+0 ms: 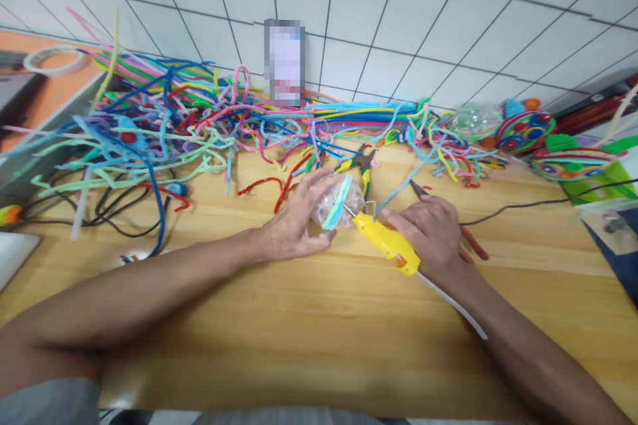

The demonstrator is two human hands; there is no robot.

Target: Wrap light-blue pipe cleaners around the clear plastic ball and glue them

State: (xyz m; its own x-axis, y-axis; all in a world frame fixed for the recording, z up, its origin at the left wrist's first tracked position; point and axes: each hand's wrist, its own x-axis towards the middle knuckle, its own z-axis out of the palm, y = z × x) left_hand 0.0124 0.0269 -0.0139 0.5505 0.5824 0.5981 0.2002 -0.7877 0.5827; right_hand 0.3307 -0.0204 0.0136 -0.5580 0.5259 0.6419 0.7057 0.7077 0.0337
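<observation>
My left hand [294, 219] is wrapped round a clear plastic ball [343, 202] with a light-blue pipe cleaner band around it, holding it on the wooden table [319, 332]. My right hand [428, 232] grips a yellow glue gun [386, 242], whose metal nozzle touches the ball's right side. A white glue stick [453, 305] pokes out of the gun's back towards me. A light-blue pipe cleaner [403, 186] runs from near the nozzle up to the right.
A big tangle of coloured pipe cleaners [199, 119] covers the back of the table. Green-yellow pliers [361, 166] lie just behind the ball. Red-handled pliers [473, 242], a black cable [538, 202], finished coiled ornaments [528, 133] and another clear ball [476, 121] sit to the right.
</observation>
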